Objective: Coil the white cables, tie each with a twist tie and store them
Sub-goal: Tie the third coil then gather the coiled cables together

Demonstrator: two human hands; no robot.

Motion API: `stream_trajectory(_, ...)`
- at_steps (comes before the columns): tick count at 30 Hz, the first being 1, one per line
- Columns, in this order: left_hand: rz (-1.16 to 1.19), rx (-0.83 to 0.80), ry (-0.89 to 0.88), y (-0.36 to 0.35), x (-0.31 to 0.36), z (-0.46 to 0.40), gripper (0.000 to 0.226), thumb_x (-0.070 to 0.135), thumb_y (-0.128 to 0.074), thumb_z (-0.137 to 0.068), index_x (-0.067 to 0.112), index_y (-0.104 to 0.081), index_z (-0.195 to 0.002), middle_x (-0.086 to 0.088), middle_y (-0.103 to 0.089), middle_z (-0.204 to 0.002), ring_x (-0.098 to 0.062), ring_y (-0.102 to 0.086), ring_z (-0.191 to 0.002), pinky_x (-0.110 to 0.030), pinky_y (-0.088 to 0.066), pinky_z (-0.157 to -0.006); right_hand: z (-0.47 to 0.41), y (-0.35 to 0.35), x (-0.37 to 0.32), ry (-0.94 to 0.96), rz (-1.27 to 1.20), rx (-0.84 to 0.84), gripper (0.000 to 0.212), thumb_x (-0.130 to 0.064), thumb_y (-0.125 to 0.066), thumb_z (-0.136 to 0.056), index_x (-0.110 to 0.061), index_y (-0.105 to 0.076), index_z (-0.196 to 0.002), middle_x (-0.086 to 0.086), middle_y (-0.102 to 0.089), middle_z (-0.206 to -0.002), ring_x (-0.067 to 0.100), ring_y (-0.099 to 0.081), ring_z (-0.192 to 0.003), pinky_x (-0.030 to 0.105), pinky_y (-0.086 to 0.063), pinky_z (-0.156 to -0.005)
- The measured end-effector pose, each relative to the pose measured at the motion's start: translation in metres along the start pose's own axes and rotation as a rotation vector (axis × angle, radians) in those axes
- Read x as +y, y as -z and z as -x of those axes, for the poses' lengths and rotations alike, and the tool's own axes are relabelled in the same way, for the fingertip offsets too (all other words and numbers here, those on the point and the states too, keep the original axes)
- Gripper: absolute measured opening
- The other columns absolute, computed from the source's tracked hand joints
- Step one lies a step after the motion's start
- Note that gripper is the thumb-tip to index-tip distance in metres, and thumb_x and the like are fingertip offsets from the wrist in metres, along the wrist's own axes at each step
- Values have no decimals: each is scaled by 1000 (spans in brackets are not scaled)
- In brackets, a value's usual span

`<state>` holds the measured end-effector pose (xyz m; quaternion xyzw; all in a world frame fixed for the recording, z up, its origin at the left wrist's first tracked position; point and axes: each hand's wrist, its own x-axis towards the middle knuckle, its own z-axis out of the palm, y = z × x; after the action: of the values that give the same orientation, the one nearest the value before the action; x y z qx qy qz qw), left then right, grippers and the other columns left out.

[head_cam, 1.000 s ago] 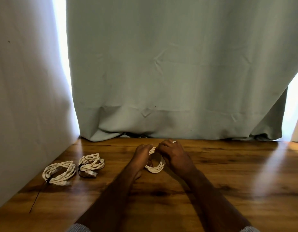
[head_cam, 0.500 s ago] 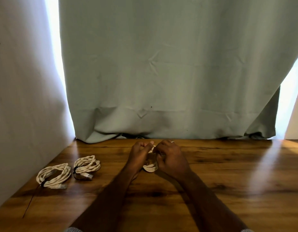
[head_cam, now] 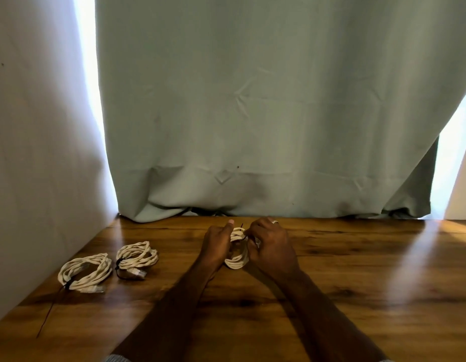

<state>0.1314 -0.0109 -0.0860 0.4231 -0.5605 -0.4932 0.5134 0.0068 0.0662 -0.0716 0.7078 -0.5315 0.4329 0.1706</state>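
white coils (head_cam: 85, 270) and (head_cam: 136, 257) are lying tied at the table's (head_cam: 357, 283) left; the left hand (head_cam: 217, 245) is gripping a third coil (head_cam: 237, 254) mid-table while the right hand (head_cam: 271, 244) is pinching its twist tie (head_cam: 243, 235); storing is remaining.

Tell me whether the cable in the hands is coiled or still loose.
Coiled: the held cable sits in stacked loops between the left hand and right hand, a dark twist tie across its top.
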Motion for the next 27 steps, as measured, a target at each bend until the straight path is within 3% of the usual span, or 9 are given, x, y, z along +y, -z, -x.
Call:
stream_trajectory(5, 17, 14, -10, 1, 1, -1, 41, 32, -58, -97, 11, -73, -64, -9, -68, -63, -22, -62, -59, -32, -44, -59, 3, -2, -6, 56, 18, -6, 8, -13, -65, -75, -12, -71, -80, 4, -66, -81, 22, -60, -77, 28, -43, -71)
stream_trajectory(8, 42, -11, -9, -1, 2, 0, 35, 27, -60, -96, 12, -75, -68, -7, -70, -65, -20, -63, -60, -32, -45, -60, 4, -2, -8, 55, 3, 4, 19, -21, -54, -78, -13, -71, -82, 3, -66, -82, 21, -60, -80, 27, -41, -73)
stream_trajectory(14, 78, -38, 2, 0, 7, 2, 29, 21, -58, -97, 5, -72, -77, -10, -66, -70, -20, -59, -60, -23, -41, -54, 6, -2, -7, -36, -78, 7, 23, -12, -61, -78, -15, -74, -96, 1, -71, -92, 18, -63, -86, 34, -51, -77)
stream_trajectory(17, 75, -41, -22, 0, 7, 3, 31, 19, -57, -97, 10, -70, -70, -8, -66, -69, -20, -61, -63, -23, -42, -55, 6, -3, -10, -151, -144, 40, 20, -15, -63, -87, -17, -74, -103, -2, -72, -98, 12, -62, -88, 30, -52, -80)
stream_trajectory(20, 86, -50, -37, -1, 5, 2, 35, 18, -59, -96, 15, -71, -63, -10, -66, -68, -24, -62, -66, -28, -43, -59, 5, -8, -7, -285, -291, 82, 13, -10, -72, -86, -19, -77, -94, -7, -69, -95, 4, -60, -90, 25, -51, -79)
stream_trajectory(23, 75, -85, -80, -1, 5, 4, 35, 23, -59, -93, 18, -67, -59, -13, -59, -67, -26, -56, -68, -30, -38, -57, 5, -11, -6, -430, -450, 61, 21, -3, -76, -79, -24, -79, -84, -8, -67, -106, 2, -60, -104, 25, -50, -87)
stream_trajectory(25, 62, -123, -107, -1, 7, 7, 33, 26, -58, -92, 18, -68, -62, -12, -60, -68, -26, -57, -67, -31, -39, -57, 3, -12, -7, -542, -588, 41, 28, 3, -76, -78, -26, -79, -77, -10, -70, -109, 1, -63, -108, 28, -52, -91)
stream_trajectory(27, 41, -165, -116, 2, 8, 9, 34, 20, -56, -98, 17, -73, -69, -9, -68, -72, -24, -63, -67, -29, -45, -57, 1, -9, -8, -618, -732, 22, 27, 6, -75, -79, -21, -80, -74, -6, -77, -96, 8, -71, -98, 37, -58, -90)
